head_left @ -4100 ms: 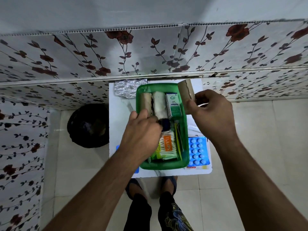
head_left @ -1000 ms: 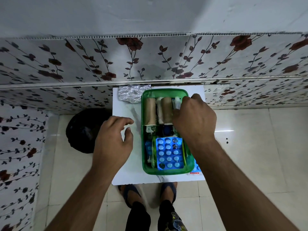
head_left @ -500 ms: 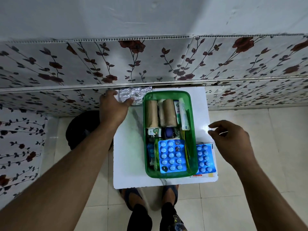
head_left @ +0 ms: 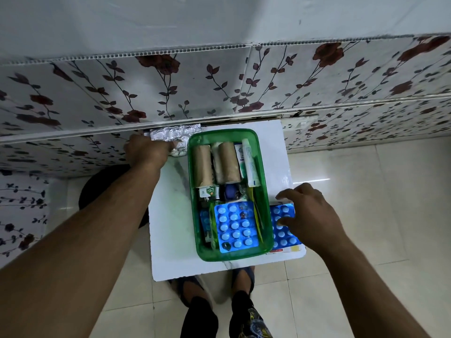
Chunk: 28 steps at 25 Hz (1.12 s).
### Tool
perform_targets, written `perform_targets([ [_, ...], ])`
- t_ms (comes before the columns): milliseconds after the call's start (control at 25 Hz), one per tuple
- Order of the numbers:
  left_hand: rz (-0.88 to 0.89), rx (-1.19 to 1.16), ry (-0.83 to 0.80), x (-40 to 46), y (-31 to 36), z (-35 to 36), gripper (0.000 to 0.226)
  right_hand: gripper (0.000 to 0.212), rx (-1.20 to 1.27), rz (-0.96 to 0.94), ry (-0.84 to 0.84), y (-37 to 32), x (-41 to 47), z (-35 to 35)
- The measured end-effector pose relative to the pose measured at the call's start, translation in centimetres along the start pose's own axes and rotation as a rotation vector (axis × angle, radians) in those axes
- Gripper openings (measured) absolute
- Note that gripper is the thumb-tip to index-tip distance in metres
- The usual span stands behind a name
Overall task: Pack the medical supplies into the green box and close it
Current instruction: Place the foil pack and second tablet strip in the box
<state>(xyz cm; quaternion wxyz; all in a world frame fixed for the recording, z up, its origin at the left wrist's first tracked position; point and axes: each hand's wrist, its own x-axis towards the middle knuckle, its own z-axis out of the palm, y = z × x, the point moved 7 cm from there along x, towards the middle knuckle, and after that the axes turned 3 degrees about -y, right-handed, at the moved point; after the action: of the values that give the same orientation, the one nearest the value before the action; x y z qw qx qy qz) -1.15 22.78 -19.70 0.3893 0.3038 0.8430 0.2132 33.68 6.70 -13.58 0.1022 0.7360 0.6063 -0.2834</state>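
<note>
left hand (head_left: 146,152): fingers on foil strip (head_left: 174,136), grip unclear | right hand (head_left: 310,215): spread flat on blue blister (head_left: 283,228), ungripped | box (head_left: 266,215): between hands, lidless, filled

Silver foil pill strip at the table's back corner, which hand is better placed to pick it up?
Left. The left hand is already on the silver foil strip beside the green box; the right hand is across the box on a blue blister pack.
</note>
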Motion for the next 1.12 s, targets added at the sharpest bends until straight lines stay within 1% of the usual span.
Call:
perform_targets([
  [40,0.008,-0.073,-0.007,-0.3,0.0,-0.1,0.089,0.05,-0.001,0.008,0.004,0.1,0.2,0.2],
  [160,0.038,-0.199,-0.031,-1.6,-0.2,-0.4,0.036,0.04,0.037,0.021,0.004,0.2,0.6,0.6],
  [240,0.069,-0.243,-0.003,-2.0,-1.1,-1.1,0.032,0.038,0.077,0.025,-0.01,0.3,0.6,0.7],
  [360,0.079,-0.367,0.027,-3.5,-2.0,-2.8,0.019,0.037,0.131,0.029,-0.034,0.4,0.6,0.8],
  [440,0.084,-0.459,0.039,-4.6,-2.7,-3.9,0.018,0.033,0.171,0.029,-0.042,0.5,0.7,0.6],
  [480,0.096,-0.502,0.046,-5.5,-2.7,-4.7,0.021,0.03,0.208,0.035,-0.043,0.7,0.8,0.4],
  [560,0.159,-0.498,0.077,-7.6,-2.2,-6.9,0.028,0.024,0.302,0.068,-0.067,1.0,0.8,0.2],
  [640,0.287,-0.396,0.075,-10.2,-0.5,-8.9,0.033,0.02,0.379,0.094,-0.111,1.4,0.7,0.1],
  [760,0.446,-0.19,-0.068,-14.9,2.6,-9.0,0.046,0.017,0.431,0.099,-0.157,1.9,0.4,-0.3],
  [840,0.523,-0.105,-0.137,-17.1,4.1,-7.7,0.051,0.015,0.445,0.098,-0.163,2.2,0.2,-0.6],
  [920,0.538,-0.096,-0.182,-17.9,4.8,-5.9,0.05,0.015,0.455,0.098,-0.12,2.7,0.0,-1.4],
  [1000,0.486,-0.101,-0.222,-17.7,5.1,-3.5,0.045,0.016,0.464,0.109,-0.062,3.2,-0.1,-2.6],
  [1040,0.489,-0.055,-0.226,-17.7,5.5,-2.4,0.044,0.016,0.474,0.114,-0.043,3.3,-0.1,-3.1],
  [1120,0.602,0.106,-0.213,-17.7,6.8,-0.4,0.047,0.015,0.501,0.116,-0.026,3.4,-0.1,-3.8],
])
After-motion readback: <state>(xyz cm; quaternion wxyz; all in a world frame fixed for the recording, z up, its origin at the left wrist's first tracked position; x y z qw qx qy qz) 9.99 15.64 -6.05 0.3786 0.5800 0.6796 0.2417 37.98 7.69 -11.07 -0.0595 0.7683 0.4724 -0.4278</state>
